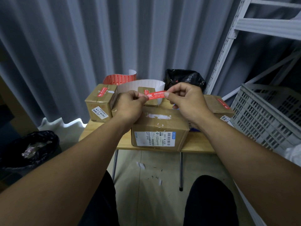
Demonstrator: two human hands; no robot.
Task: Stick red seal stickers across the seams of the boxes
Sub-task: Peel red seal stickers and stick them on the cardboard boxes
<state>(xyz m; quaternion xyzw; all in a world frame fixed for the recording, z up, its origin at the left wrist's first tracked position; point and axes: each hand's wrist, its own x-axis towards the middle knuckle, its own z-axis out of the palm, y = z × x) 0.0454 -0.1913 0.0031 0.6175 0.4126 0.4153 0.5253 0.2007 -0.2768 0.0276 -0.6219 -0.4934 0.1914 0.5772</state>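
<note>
A red seal sticker (pixel 156 94) is stretched level between my left hand (pixel 130 106) and my right hand (pixel 187 100), each pinching one end. It hangs above the large cardboard box (pixel 160 128) at the table's front, whose top shows torn white tape. At the left stands a smaller box (pixel 99 103) with a red sticker across its top. Another stickered box (pixel 218 105) sits at the right. A small box (pixel 146 91) behind my hands also carries a red sticker. The sticker roll (pixel 120 79) curls at the back with its white backing strip (pixel 143 84).
The boxes sit on a small wooden table (pixel 195 144). A grey plastic crate (pixel 267 115) stands at the right under a white metal shelf frame (pixel 228 46). Black bags lie behind the table (pixel 184 79) and on the floor at left (pixel 32 147). Grey curtains hang behind.
</note>
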